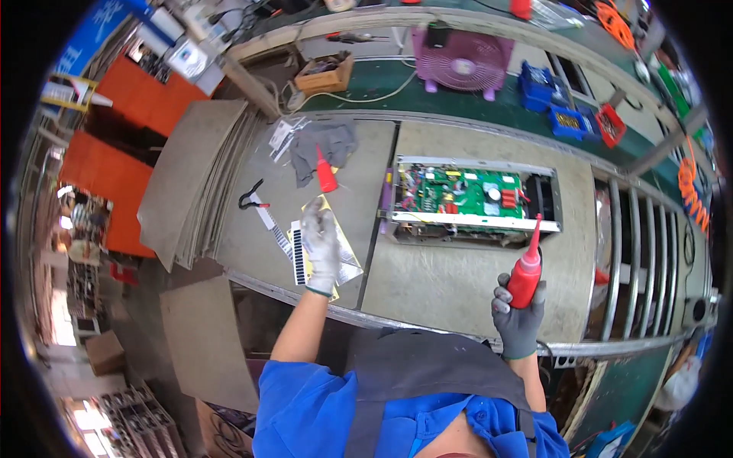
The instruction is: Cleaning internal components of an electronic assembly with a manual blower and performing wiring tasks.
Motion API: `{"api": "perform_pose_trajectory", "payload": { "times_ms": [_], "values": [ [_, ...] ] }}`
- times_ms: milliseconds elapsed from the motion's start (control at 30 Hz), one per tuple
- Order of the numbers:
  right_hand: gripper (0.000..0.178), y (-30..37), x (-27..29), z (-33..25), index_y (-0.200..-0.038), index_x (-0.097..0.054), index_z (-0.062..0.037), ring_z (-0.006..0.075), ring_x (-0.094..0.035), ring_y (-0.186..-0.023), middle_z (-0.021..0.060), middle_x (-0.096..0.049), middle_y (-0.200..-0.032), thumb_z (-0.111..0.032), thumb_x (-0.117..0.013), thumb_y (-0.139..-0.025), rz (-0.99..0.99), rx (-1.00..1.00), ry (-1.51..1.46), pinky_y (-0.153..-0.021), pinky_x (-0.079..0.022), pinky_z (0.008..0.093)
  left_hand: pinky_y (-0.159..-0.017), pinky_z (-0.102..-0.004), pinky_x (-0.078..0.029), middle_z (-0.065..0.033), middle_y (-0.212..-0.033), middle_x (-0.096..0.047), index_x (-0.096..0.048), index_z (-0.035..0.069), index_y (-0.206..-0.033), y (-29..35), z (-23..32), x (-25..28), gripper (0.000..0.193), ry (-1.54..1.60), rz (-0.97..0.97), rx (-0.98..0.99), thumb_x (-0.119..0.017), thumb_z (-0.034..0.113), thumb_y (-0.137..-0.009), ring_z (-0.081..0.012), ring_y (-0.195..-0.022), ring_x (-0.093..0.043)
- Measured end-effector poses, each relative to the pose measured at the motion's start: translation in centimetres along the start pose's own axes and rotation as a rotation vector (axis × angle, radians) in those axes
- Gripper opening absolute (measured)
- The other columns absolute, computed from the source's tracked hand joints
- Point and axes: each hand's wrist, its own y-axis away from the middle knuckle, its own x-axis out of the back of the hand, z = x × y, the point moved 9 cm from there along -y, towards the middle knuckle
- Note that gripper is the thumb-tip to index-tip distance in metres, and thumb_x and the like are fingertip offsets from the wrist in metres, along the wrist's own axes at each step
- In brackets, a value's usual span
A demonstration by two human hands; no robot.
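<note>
My right hand (519, 317), in a grey glove, is closed around a red squeeze bottle (524, 276) with a long nozzle pointing up. The bottle is in front of a metal chassis (477, 224) that holds a green circuit board (469, 191). My left hand (321, 248), in a pale glove, reaches over yellow-edged label sheets (342, 248); its fingers look stretched out and partly cover them. Beyond it, a second red bottle (327, 177) lies on the bench by a grey cloth (324, 141). A black-handled tool (250, 195) and a label strip (272, 226) lie further left.
Stacked brown boards (195, 175) stand at the bench's left end. Metal rollers (637, 259) run along the right. At the back are a purple fan (463, 61), blue parts bins (537, 86), a red bin (610, 124) and a cardboard box (324, 74). A wooden beam (343, 24) crosses above.
</note>
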Motion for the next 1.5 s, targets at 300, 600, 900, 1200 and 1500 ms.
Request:
{"api": "perform_pose_trajectory", "payload": {
  "times_ms": [300,600,900,1200,1500],
  "values": [
    [0.082,-7.5,-6.6,20.4,-0.133,-0.047,-0.0004,0.0191,-0.065,-0.091,0.013,-0.063,-0.115,-0.057,-0.074,-0.08,-0.125,-0.478,0.546,-0.072,-0.051,0.0313,-0.074,-0.0328,-0.056,-0.0137,-0.099,-0.07,-0.066,-0.002,-0.117,-10.9,-25.8,5.6,0.029,0.069,0.099,0.472,-0.06,0.015,-0.094,-0.0222,-0.084,-0.069],
    [0.077,-21.1,-6.9,33.3,-0.14,-0.044,-0.0025,0.0206,-0.063,-0.1,0.0112,-0.059,-0.119,-0.039,-0.076,-0.08,-0.079,-0.543,0.816,-0.086,-0.051,0.0333,-0.1,-0.0419,-0.048,-0.0199,-0.121,-0.067,-0.072,0.006,-0.11,-17.2,-33.1,-2.0,0.037,-0.699,-0.269,0.412,-0.069,0.032,-0.084,-0.0331,-0.127,-0.055],
    [0.061,-34.6,-2.4,39.0,-0.133,-0.05,-0.0057,0.0188,-0.064,-0.098,0.0071,-0.059,-0.117,-0.024,-0.078,-0.082,-0.024,-0.555,0.956,-0.083,-0.055,0.031,-0.066,-0.026,-0.053,-0.0015,-0.099,-0.07,-0.066,0.011,-0.11,-17.6,-33.4,-2.5,0.015,1.468,-0.322,0.863,-0.062,0.006,-0.097,-0.0127,-0.082,-0.068],
    [0.059,-38.2,0.4,41.6,-0.127,-0.057,-0.0038,0.0113,-0.061,-0.087,0.0037,-0.062,-0.1,-0.032,-0.083,-0.082,-0.028,-0.566,1.476,-0.075,-0.051,0.0281,-0.059,-0.0192,-0.047,0.0003,-0.099,-0.069,-0.063,0.007,-0.123,-19.7,-31.1,-4.4,0.027,1.19,-0.164,0.819,-0.063,0.003,-0.096,-0.0061,-0.072,-0.061],
    [0.053,-38.3,-1.6,39.7,-0.116,-0.06,-0.0042,0.0126,-0.063,-0.066,0.004,-0.064,-0.084,-0.038,-0.083,-0.082,-0.072,-0.356,1.645,-0.059,-0.051,0.0281,-0.059,-0.0204,-0.047,-0.001,-0.099,-0.069,-0.07,0.002,-0.112,-20.9,-30.5,-4.0,0.019,0.81,0.048,0.643,-0.063,0.002,-0.095,-0.006,-0.069,-0.059]
  ]
}}
